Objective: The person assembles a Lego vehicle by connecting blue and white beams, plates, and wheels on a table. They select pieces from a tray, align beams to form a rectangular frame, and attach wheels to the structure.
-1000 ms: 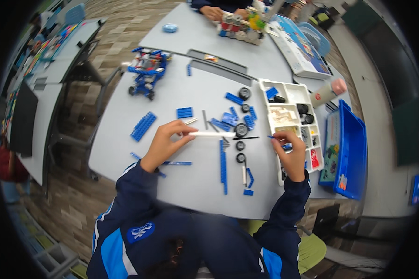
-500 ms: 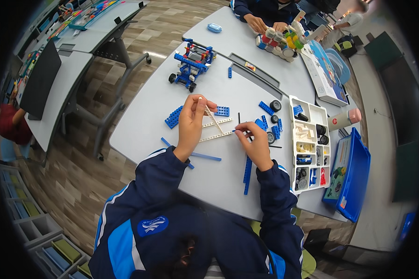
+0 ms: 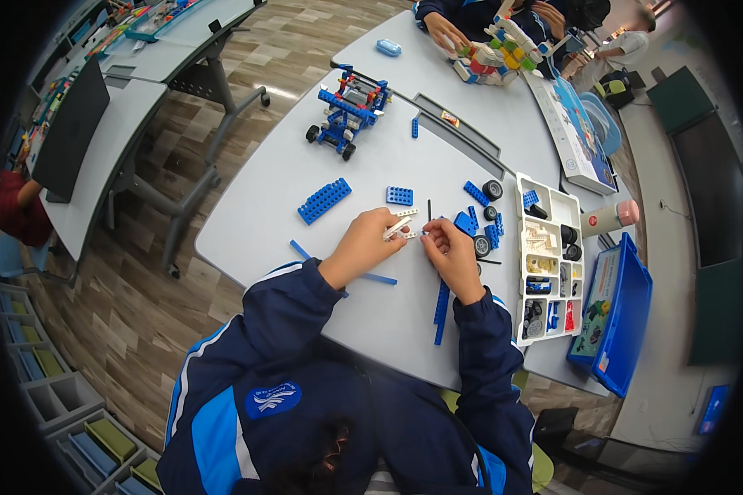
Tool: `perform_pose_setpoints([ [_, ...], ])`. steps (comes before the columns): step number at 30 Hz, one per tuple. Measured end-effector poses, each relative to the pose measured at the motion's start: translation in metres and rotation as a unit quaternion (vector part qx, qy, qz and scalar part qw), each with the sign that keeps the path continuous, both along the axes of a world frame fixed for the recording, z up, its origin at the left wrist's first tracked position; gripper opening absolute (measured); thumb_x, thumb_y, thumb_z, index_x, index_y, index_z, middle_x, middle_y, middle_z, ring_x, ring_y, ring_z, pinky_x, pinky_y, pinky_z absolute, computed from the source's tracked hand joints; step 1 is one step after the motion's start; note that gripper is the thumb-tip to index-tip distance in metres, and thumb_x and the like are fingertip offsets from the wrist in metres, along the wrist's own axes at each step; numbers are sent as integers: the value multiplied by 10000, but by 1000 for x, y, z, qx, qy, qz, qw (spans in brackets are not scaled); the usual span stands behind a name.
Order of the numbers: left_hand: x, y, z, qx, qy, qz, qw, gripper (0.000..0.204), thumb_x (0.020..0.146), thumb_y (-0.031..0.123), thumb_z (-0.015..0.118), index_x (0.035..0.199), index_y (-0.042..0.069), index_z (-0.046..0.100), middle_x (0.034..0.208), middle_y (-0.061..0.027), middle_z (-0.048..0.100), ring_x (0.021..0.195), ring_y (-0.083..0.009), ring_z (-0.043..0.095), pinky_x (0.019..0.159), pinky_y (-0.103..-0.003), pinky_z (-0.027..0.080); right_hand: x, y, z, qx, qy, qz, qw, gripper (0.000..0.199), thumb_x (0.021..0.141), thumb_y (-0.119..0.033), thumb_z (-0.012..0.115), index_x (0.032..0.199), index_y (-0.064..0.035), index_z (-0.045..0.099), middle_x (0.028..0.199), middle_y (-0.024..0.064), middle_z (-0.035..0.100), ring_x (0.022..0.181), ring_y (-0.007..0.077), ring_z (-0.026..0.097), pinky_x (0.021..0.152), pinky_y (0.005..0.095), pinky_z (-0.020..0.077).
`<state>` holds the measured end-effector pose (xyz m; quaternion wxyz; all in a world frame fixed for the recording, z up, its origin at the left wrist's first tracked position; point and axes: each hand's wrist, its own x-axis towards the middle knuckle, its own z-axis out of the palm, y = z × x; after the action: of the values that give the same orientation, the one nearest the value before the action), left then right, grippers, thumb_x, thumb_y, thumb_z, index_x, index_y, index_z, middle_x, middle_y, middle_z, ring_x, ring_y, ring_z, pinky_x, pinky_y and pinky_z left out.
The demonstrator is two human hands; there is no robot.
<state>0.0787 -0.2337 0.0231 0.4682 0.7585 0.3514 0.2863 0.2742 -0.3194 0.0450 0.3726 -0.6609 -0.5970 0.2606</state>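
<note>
A grey table [image 3: 264, 214] with rounded corners carries the work and stands on a wood-plank floor [image 3: 124, 330] of mixed brown and grey boards. Well to the left of the grip stands a second grey desk [image 3: 115, 124] on a wheeled metal frame, with a dark monitor [image 3: 70, 128] on it. Below and far left of that, low shelving [image 3: 66, 412] holds grey, green and blue bins, and a dark panel [image 3: 706, 190] lines the wall on the far right.

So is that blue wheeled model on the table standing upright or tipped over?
Upright. The blue wheeled model sits on the grey table with its black wheels down, apart from both hands.
</note>
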Motion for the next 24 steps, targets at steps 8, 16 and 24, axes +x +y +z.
perform_pose_setpoints([
  [8, 2, -8, 0, 96, 9, 28, 995, 85, 861, 70, 718, 917, 7, 705, 945, -169, 626, 864, -371, 643, 766, -468, 523, -3, 10, 5, 29, -61, 34, 997, 70, 907, -23, 685, 968, 6, 699, 875, 122, 631, 750, 253, 628, 694, 332, 497],
  [16, 1, -9, -3, 106, -3, 30, 994, 208, 896, 171, 718, 986, 0, 641, 896, -207, 634, 886, -429, 620, 755, -494, 485, -7, 17, 1, 32, -205, 76, 975, 67, 922, -33, 682, 960, 23, 685, 902, 153, 616, 785, 310, 649, 714, 377, 522],
  [24, 3, -7, -3, 94, 21, 28, 995, 213, 894, 187, 724, 959, 0, 648, 896, -204, 644, 884, -426, 627, 760, -496, 489, -6, 27, -1, -9, -227, 102, 969, 60, 861, -17, 726, 894, 31, 717, 930, 188, 672, 810, 374, 672, 744, 420, 545],
])
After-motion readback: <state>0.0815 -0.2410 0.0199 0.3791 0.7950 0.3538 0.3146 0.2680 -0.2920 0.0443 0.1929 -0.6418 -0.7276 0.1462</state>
